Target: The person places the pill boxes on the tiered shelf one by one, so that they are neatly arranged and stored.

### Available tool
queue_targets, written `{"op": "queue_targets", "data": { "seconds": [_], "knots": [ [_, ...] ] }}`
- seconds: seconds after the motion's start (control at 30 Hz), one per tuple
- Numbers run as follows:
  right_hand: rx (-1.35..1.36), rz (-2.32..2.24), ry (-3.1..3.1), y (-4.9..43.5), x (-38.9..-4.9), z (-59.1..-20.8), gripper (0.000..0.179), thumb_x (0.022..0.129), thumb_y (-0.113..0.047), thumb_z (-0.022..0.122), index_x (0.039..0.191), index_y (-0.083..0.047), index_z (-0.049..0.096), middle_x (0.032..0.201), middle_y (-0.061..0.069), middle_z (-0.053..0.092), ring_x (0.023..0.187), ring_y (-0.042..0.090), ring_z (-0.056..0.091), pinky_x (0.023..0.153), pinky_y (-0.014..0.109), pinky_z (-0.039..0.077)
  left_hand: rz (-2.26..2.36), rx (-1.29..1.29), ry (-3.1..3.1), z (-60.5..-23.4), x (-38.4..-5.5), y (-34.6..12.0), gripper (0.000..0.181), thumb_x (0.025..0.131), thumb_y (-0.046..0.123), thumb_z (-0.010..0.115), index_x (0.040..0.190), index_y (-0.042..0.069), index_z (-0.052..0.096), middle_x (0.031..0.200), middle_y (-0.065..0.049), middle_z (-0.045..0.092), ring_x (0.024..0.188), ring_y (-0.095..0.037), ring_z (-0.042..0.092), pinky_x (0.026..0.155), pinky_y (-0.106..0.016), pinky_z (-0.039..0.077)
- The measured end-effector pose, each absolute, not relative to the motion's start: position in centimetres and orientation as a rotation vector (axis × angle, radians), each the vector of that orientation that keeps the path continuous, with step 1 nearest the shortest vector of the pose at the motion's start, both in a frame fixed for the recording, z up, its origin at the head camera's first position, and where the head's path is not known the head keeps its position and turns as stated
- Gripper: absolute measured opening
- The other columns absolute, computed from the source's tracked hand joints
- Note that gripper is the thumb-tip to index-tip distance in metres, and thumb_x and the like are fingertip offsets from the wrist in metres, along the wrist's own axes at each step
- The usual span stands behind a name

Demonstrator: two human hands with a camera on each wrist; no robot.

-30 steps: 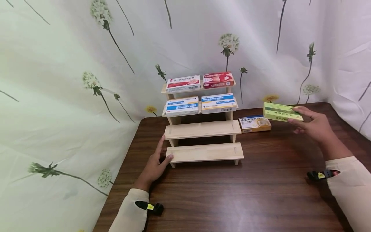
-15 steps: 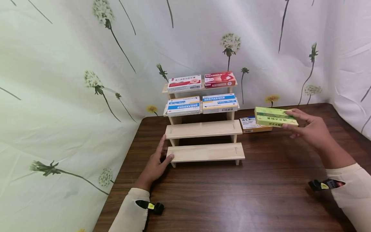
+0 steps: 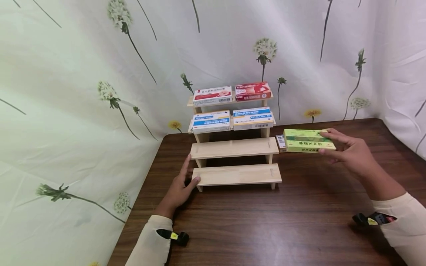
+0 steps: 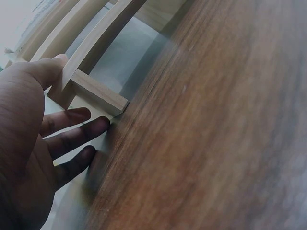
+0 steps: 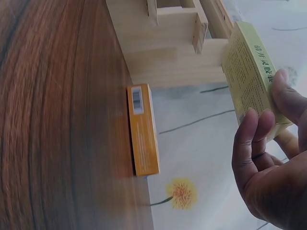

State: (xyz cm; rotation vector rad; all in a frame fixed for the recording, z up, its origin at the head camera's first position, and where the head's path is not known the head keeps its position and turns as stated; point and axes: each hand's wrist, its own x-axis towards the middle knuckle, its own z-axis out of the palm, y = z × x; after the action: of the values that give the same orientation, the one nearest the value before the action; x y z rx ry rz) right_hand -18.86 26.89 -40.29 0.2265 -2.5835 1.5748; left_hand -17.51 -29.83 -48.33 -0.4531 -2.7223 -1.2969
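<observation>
My right hand (image 3: 354, 151) holds a green medicine box (image 3: 307, 138) by its right end, thumb on the near side. In the right wrist view, the raised green box (image 5: 247, 72) is apart from the table. Behind it in the head view, a white and orange medicine box (image 3: 281, 143) is mostly hidden; that orange-sided box (image 5: 144, 134) lies on the table beside the rack. My left hand (image 3: 178, 190) touches the left end of the wooden step rack (image 3: 236, 174). Its thumb rests on the lowest step, the other fingers extended along the side.
On the top step sit a white and red box (image 3: 213, 95) and a red box (image 3: 253, 91). Two blue and white boxes (image 3: 211, 121) lie one step down. The dark wood table (image 3: 259, 225) meets a flower-printed curtain (image 3: 216, 44) behind the rack.
My right hand has carried the green box leftward and down toward the rack, so that it now covers most of the orange and white box. My left hand stays at the rack.
</observation>
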Motion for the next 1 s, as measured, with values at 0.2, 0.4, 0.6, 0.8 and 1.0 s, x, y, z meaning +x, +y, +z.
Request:
{"op": "queue_targets", "data": {
  "seconds": [0.2, 0.4, 0.6, 0.8, 1.0],
  "knots": [
    [0.29, 1.625, -2.554, 26.0, -18.7, -40.2, 0.064, 0.101, -0.015, 0.081, 0.161, -0.01, 0.056, 0.181, 0.015, 0.024, 0.139, -0.019, 0.046, 0.072, 0.027, 0.065, -1.311, -0.452, -2.719, -48.3, -17.5, -29.8, 0.09, 0.112, 0.031, 0.066, 0.177, 0.039, 0.005, 0.152, -0.026, 0.063, 0.13, -0.042, 0.069, 0.108, -0.066, 0.052],
    [0.314, 1.611, -2.571, 24.7, -18.8, -40.2, 0.065, 0.101, -0.016, 0.082, 0.16, -0.009, 0.057, 0.181, 0.018, 0.024, 0.151, -0.01, 0.041, 0.071, 0.027, 0.065, -1.292, -0.452, -2.725, -48.2, -17.4, -29.7, 0.089, 0.112, 0.031, 0.065, 0.177, 0.037, 0.005, 0.152, -0.025, 0.063, 0.13, -0.042, 0.069, 0.108, -0.065, 0.053],
    [0.351, 1.585, -2.581, 23.2, -19.2, -40.2, 0.064, 0.1, -0.016, 0.082, 0.158, -0.005, 0.058, 0.179, 0.02, 0.029, 0.142, -0.011, 0.048, 0.071, 0.029, 0.065, -1.292, -0.439, -2.721, -48.0, -17.3, -29.7, 0.09, 0.112, 0.033, 0.065, 0.177, 0.039, 0.004, 0.152, -0.025, 0.063, 0.131, -0.042, 0.069, 0.109, -0.066, 0.052],
    [0.391, 1.584, -2.541, 21.5, -19.5, -40.0, 0.063, 0.097, -0.014, 0.085, 0.154, -0.004, 0.062, 0.176, 0.022, 0.036, 0.109, -0.014, 0.066, 0.067, 0.027, 0.063, -1.317, -0.435, -2.725, -48.0, -17.2, -29.7, 0.09, 0.112, 0.034, 0.066, 0.176, 0.044, 0.003, 0.153, -0.025, 0.063, 0.132, -0.042, 0.069, 0.11, -0.066, 0.052],
    [0.442, 1.678, -2.512, 20.1, -19.5, -39.9, 0.064, 0.097, -0.01, 0.085, 0.155, -0.003, 0.06, 0.177, 0.023, 0.032, 0.07, 0.007, 0.075, 0.064, 0.033, 0.064, -1.314, -0.457, -2.714, -48.1, -17.4, -29.8, 0.09, 0.112, 0.033, 0.066, 0.176, 0.043, 0.003, 0.153, -0.026, 0.063, 0.132, -0.042, 0.068, 0.109, -0.066, 0.052]
  ]
}}
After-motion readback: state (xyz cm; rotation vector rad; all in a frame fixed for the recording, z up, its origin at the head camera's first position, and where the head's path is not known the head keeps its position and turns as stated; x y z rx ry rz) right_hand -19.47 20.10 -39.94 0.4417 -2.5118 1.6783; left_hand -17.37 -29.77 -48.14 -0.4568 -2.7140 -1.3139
